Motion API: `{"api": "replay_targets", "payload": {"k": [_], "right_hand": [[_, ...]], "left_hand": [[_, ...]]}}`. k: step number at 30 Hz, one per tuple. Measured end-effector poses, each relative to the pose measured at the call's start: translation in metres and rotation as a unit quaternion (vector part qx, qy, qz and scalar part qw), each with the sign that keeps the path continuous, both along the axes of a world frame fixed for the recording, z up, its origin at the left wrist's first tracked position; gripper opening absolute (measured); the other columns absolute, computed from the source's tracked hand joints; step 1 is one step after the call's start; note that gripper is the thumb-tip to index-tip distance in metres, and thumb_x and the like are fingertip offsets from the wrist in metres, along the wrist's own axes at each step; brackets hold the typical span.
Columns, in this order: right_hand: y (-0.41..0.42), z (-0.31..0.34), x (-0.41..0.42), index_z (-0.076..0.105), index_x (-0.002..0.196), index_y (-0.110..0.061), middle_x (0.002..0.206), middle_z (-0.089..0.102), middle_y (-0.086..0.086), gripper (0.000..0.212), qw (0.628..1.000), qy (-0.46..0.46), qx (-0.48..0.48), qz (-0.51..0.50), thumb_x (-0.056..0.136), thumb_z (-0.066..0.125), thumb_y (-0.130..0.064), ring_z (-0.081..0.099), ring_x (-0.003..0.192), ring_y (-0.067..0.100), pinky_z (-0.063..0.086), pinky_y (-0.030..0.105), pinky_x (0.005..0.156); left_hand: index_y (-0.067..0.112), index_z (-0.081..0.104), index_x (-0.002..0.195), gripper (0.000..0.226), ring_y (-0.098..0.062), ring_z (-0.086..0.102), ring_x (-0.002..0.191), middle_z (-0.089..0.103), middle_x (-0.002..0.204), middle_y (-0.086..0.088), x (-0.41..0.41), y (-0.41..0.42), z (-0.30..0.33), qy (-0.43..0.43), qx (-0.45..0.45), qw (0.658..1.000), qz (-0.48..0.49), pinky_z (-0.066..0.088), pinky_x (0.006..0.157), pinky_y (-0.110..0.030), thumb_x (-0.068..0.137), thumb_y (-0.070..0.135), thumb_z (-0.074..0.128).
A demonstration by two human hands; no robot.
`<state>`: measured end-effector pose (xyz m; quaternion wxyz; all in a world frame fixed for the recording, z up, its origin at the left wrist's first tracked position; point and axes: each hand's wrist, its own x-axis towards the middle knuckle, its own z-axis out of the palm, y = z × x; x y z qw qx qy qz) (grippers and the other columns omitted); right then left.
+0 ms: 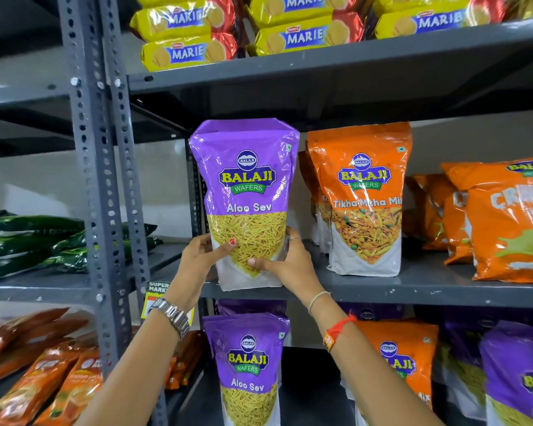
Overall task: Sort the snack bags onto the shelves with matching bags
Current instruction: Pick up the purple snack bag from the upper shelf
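A purple Aloo Sev bag (246, 179) stands upright at the left end of the middle shelf (413, 287). My left hand (202, 259) grips its lower left side and my right hand (285, 262) grips its lower right side. Right beside it stand orange Tikha Mitha Mix bags (366, 204). On the shelf below, another purple Aloo Sev bag (248, 370) stands under the held one, with an orange mix bag (403, 361) partly hidden behind my right forearm and more purple bags (514, 373) at the right.
Yellow Marie biscuit packs (305, 35) fill the top shelf. Orange crisp bags (511, 216) lie at the right of the middle shelf. The neighbouring rack, past the grey perforated uprights (99, 179), holds dark green bags (34, 241) and red-orange packets (43, 379).
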<state>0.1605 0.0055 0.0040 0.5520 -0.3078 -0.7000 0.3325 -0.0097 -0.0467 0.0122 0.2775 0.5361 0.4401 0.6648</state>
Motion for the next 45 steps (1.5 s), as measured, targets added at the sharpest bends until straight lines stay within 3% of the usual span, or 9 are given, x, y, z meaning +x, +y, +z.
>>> {"api": "replay_targets", "payload": {"k": [10,16,20,25,29,32,39,42,45], "right_hand": [[-0.054,-0.041,0.045,0.045,0.126,-0.021,0.121,0.065,-0.004,0.097,0.999,-0.02,0.04,0.029,0.041,0.086,-0.046,0.061,0.113,0.012,0.05,0.037,0.099],[-0.061,-0.109,0.069,0.044,0.112,-0.018,0.108,0.062,-0.007,0.069,0.997,-0.023,-0.027,0.072,0.058,0.084,0.003,0.062,0.092,-0.011,0.05,0.013,0.08],[-0.06,-0.16,0.084,0.039,0.122,-0.015,0.116,0.058,-0.007,0.076,0.991,-0.038,-0.084,0.097,0.062,0.079,0.01,0.059,0.102,-0.01,0.05,0.015,0.088],[-0.061,-0.226,0.1,0.039,0.132,-0.017,0.131,0.054,0.002,0.082,0.982,-0.061,-0.146,0.106,0.063,0.082,0.0,0.051,0.124,0.006,0.045,0.03,0.106],[-0.062,-0.266,0.105,0.028,0.145,-0.014,0.144,0.045,0.005,0.109,0.972,-0.065,-0.189,0.122,0.056,0.088,-0.034,0.043,0.135,0.017,0.042,0.033,0.109],[-0.053,-0.286,0.106,0.027,0.143,-0.018,0.135,0.049,-0.001,0.116,0.967,-0.065,-0.217,0.119,0.048,0.083,-0.055,0.052,0.118,-0.006,0.048,0.016,0.094],[-0.024,-0.325,0.109,0.022,0.145,-0.005,0.139,0.048,0.01,0.085,0.968,-0.009,-0.251,0.028,0.075,0.066,0.013,0.052,0.115,0.0,0.045,0.006,0.087],[-0.012,-0.338,0.107,0.031,0.14,-0.004,0.089,0.063,-0.028,0.072,0.966,0.018,-0.256,-0.024,0.077,0.06,0.018,0.055,0.072,-0.021,0.047,0.004,0.072],[-0.006,-0.339,0.102,0.047,0.13,-0.014,0.109,0.062,-0.014,0.058,0.968,0.027,-0.238,-0.079,0.08,0.062,0.012,0.058,0.097,-0.01,0.046,0.003,0.078]], "left_hand": [[0.027,0.064,0.092,0.06,-0.027,0.066,0.099,0.071,0.1,-0.001,0.018,-0.066,-0.033,0.084,-0.015,0.996,0.026,0.053,0.088,-0.051,0.039,0.044,0.086],[0.023,0.065,0.086,0.05,0.0,0.065,0.073,0.071,0.081,0.011,0.045,-0.086,-0.087,0.145,-0.008,0.988,0.058,0.056,0.073,-0.023,0.043,0.035,0.087],[0.017,0.062,0.093,0.066,-0.018,0.067,0.087,0.071,0.097,-0.004,0.06,-0.084,-0.148,0.159,-0.048,0.98,0.109,0.056,0.078,-0.035,0.041,0.051,0.083],[0.019,0.054,0.094,0.053,-0.011,0.053,0.077,0.055,0.093,-0.001,0.091,-0.095,-0.224,0.128,-0.056,0.979,0.15,0.043,0.063,-0.012,0.053,0.029,0.086],[0.009,0.053,0.088,0.052,-0.028,0.055,0.081,0.051,0.089,-0.009,0.111,-0.094,-0.272,0.114,-0.104,0.971,0.184,0.05,0.072,-0.04,0.054,0.035,0.083],[0.004,0.053,0.087,0.053,-0.028,0.053,0.08,0.047,0.088,-0.004,0.126,-0.083,-0.293,0.123,-0.128,0.96,0.215,0.048,0.073,-0.043,0.057,0.035,0.084],[0.001,0.053,0.111,0.067,-0.032,0.053,0.1,0.052,0.108,-0.015,0.146,-0.036,-0.317,0.119,-0.154,0.956,0.22,0.038,0.077,-0.024,0.06,0.033,0.082],[0.0,0.052,0.117,0.07,-0.033,0.053,0.105,0.052,0.114,-0.018,0.156,-0.019,-0.322,0.127,-0.163,0.95,0.235,0.035,0.076,-0.02,0.061,0.029,0.082],[0.0,0.052,0.117,0.073,-0.034,0.054,0.105,0.052,0.117,-0.017,0.163,-0.004,-0.326,0.12,-0.193,0.935,0.272,0.042,0.079,-0.034,0.059,0.033,0.082]]}}
